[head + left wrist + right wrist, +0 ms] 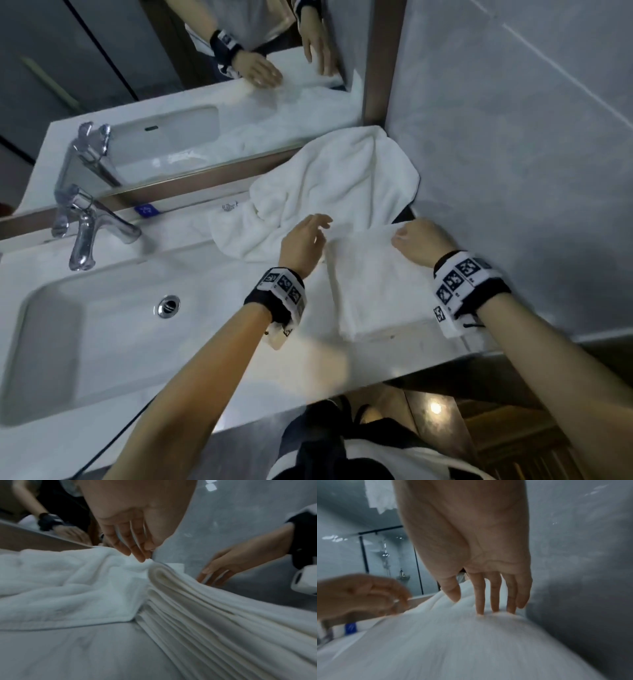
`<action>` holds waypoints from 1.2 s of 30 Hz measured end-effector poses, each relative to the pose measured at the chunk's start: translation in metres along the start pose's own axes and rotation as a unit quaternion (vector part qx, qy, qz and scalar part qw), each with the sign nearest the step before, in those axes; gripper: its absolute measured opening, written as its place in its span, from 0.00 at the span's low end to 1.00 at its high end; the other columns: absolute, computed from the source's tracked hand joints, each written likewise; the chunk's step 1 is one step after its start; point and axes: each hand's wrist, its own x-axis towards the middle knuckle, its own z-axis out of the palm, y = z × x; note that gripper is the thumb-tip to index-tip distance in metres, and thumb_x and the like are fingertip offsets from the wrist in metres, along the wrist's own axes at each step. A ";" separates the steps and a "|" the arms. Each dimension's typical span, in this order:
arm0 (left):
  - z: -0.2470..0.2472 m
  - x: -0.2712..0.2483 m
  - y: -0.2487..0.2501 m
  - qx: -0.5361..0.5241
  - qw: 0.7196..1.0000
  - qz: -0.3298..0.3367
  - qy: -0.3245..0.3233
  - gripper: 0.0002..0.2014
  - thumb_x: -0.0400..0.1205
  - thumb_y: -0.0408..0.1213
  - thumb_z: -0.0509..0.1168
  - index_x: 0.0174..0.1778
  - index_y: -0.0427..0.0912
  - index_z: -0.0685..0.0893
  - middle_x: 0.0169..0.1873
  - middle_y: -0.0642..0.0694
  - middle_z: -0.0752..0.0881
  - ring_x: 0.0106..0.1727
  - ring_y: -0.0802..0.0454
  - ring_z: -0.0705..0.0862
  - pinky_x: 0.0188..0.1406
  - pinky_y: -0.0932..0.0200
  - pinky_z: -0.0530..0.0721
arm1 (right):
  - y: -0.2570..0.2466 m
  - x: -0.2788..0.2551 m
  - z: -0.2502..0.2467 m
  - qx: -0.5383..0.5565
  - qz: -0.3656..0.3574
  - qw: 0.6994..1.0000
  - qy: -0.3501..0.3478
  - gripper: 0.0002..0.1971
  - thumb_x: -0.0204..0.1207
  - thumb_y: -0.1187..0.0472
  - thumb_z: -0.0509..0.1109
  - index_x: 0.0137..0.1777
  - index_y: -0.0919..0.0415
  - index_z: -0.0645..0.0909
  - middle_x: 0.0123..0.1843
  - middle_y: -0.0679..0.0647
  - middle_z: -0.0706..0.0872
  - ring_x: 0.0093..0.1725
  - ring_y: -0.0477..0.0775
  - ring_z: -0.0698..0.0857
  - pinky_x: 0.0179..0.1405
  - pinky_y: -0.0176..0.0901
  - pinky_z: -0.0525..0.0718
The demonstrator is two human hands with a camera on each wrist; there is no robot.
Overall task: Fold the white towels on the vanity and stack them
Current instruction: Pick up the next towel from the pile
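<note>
A stack of folded white towels (370, 291) lies on the vanity (308, 373) against the right wall; its layered edges (197, 615) show in the left wrist view. Behind it, a loose unfolded white towel (335, 185) is heaped in the corner by the mirror. My left hand (317, 226) hovers at the stack's far left corner, fingers (135, 551) straight, tips at the loose towel's edge. My right hand (400, 236) rests on the stack's far edge, with straight fingers (494, 601) pressing into the top towel (453, 642). Neither hand grips anything.
A rectangular sink (102, 325) with a chrome faucet (85, 233) fills the left of the counter. The mirror (205, 68) runs along the back and a grey tiled wall (513, 171) closes the right side. A small blue label (147, 209) sits by the mirror frame.
</note>
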 end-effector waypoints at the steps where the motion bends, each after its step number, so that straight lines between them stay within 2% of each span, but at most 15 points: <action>1: -0.005 0.007 -0.010 -0.002 1.000 -0.021 0.005 0.18 0.78 0.26 0.58 0.62 0.45 0.79 0.57 0.50 0.85 0.53 0.49 0.85 0.49 0.54 0.82 | -0.005 0.008 -0.010 0.030 0.009 0.999 0.008 0.13 0.78 0.55 0.60 0.37 0.59 0.80 0.49 0.62 0.84 0.53 0.62 0.83 0.50 0.47 0.79; 3: -0.010 0.020 -0.031 0.008 0.998 -0.048 -0.037 0.20 0.77 0.26 0.62 0.65 0.42 0.78 0.59 0.46 0.83 0.56 0.46 0.84 0.51 0.56 0.80 | -0.017 0.025 -0.028 0.066 0.036 0.997 0.002 0.10 0.78 0.56 0.62 0.51 0.58 0.82 0.55 0.60 0.84 0.57 0.61 0.83 0.54 0.47 0.79; 6: -0.011 0.034 -0.055 0.076 0.979 -0.067 -0.179 0.31 0.75 0.35 0.70 0.74 0.43 0.69 0.70 0.42 0.74 0.69 0.42 0.75 0.64 0.49 0.78 | -0.036 0.052 -0.039 0.079 0.095 0.992 -0.017 0.29 0.79 0.52 0.64 0.77 0.62 0.64 0.75 0.62 0.74 0.71 0.64 0.76 0.64 0.48 0.76; 10: 0.002 0.039 -0.072 0.202 0.944 -0.045 -0.256 0.41 0.71 0.52 0.73 0.77 0.46 0.63 0.76 0.44 0.66 0.77 0.41 0.65 0.70 0.40 0.72 | -0.054 0.080 -0.034 0.062 0.142 0.987 -0.045 0.49 0.76 0.43 0.69 0.82 0.70 0.44 0.80 0.67 0.65 0.76 0.67 0.70 0.71 0.52 0.73; 14: 0.013 0.044 -0.081 0.237 0.947 -0.009 -0.218 0.25 0.79 0.44 0.66 0.70 0.41 0.68 0.70 0.43 0.69 0.73 0.40 0.67 0.63 0.44 0.77 | -0.073 0.101 -0.024 0.086 0.145 0.981 -0.097 0.59 0.69 0.40 0.74 0.82 0.70 0.37 0.83 0.66 0.59 0.79 0.66 0.66 0.76 0.56 0.68; 17: 0.007 0.054 -0.095 0.218 0.957 -0.002 -0.191 0.16 0.82 0.31 0.56 0.67 0.38 0.70 0.66 0.40 0.73 0.69 0.40 0.71 0.52 0.44 0.77 | -0.085 0.117 -0.012 0.132 0.128 0.980 -0.079 0.54 0.70 0.51 0.77 0.82 0.69 0.43 0.81 0.66 0.63 0.78 0.65 0.68 0.75 0.54 0.70; 22: -0.035 0.084 -0.133 0.000 0.976 -0.211 -0.054 0.15 0.82 0.40 0.61 0.63 0.38 0.76 0.58 0.35 0.84 0.59 0.36 0.81 0.52 0.49 0.76 | -0.090 0.139 -0.013 0.271 0.137 0.952 0.028 0.36 0.70 0.49 0.75 0.75 0.61 0.67 0.73 0.61 0.75 0.72 0.63 0.75 0.70 0.52 0.74; 23: -0.043 0.087 -0.138 -0.006 0.976 -0.207 -0.066 0.14 0.81 0.38 0.63 0.62 0.38 0.78 0.58 0.35 0.85 0.59 0.36 0.82 0.51 0.51 0.76 | -0.091 0.142 -0.017 0.295 0.137 0.944 0.049 0.31 0.71 0.46 0.73 0.70 0.61 0.74 0.70 0.61 0.78 0.70 0.64 0.77 0.69 0.52 0.75; 25: -0.057 0.088 -0.143 0.001 0.969 -0.158 -0.187 0.16 0.80 0.36 0.65 0.63 0.40 0.80 0.60 0.39 0.85 0.62 0.40 0.81 0.54 0.57 0.74 | -0.092 0.141 -0.024 0.312 0.132 0.938 0.072 0.24 0.75 0.41 0.66 0.56 0.63 0.83 0.61 0.64 0.83 0.65 0.66 0.81 0.64 0.50 0.78; 27: -0.067 0.086 -0.145 0.035 0.936 -0.113 -0.332 0.16 0.78 0.35 0.67 0.63 0.42 0.82 0.61 0.43 0.85 0.61 0.46 0.82 0.61 0.58 0.75 | -0.089 0.139 -0.032 0.244 0.135 0.955 0.099 0.27 0.79 0.42 0.57 0.59 0.65 0.82 0.63 0.66 0.83 0.64 0.68 0.80 0.63 0.52 0.77; 28: -0.073 0.087 -0.147 0.018 0.930 -0.113 -0.350 0.14 0.78 0.33 0.67 0.59 0.43 0.84 0.59 0.44 0.86 0.57 0.50 0.84 0.62 0.57 0.77 | -0.084 0.139 -0.034 0.196 0.131 0.963 0.129 0.24 0.81 0.45 0.56 0.61 0.64 0.81 0.65 0.66 0.82 0.64 0.68 0.80 0.64 0.54 0.77; 29: -0.078 0.088 -0.148 -0.029 0.935 -0.127 -0.330 0.12 0.76 0.29 0.66 0.53 0.45 0.86 0.55 0.45 0.88 0.51 0.55 0.86 0.61 0.56 0.79 | -0.079 0.139 -0.037 0.153 0.123 0.967 0.165 0.20 0.81 0.49 0.57 0.61 0.62 0.81 0.65 0.65 0.82 0.64 0.68 0.79 0.63 0.55 0.78; 31: -0.085 0.092 -0.154 -0.101 0.960 -0.180 -0.191 0.12 0.74 0.25 0.64 0.45 0.46 0.86 0.47 0.45 0.89 0.41 0.59 0.86 0.56 0.53 0.82 | -0.068 0.140 -0.038 0.079 0.112 0.967 0.216 0.15 0.78 0.57 0.63 0.62 0.60 0.80 0.68 0.65 0.77 0.68 0.68 0.74 0.65 0.57 0.76; 34: -0.091 0.099 -0.171 0.002 0.965 -0.261 0.001 0.09 0.78 0.34 0.65 0.53 0.42 0.84 0.54 0.43 0.87 0.56 0.44 0.84 0.61 0.48 0.81 | -0.061 0.140 -0.033 0.019 0.117 0.974 0.195 0.24 0.74 0.63 0.70 0.70 0.62 0.72 0.74 0.65 0.68 0.74 0.68 0.65 0.67 0.59 0.72; 36: -0.089 0.100 -0.183 0.051 0.947 -0.316 0.012 0.17 0.79 0.37 0.64 0.64 0.38 0.77 0.66 0.37 0.78 0.67 0.36 0.76 0.66 0.42 0.76 | -0.060 0.139 -0.031 0.022 0.125 0.979 0.161 0.28 0.74 0.63 0.69 0.74 0.61 0.66 0.76 0.65 0.65 0.75 0.68 0.64 0.67 0.60 0.73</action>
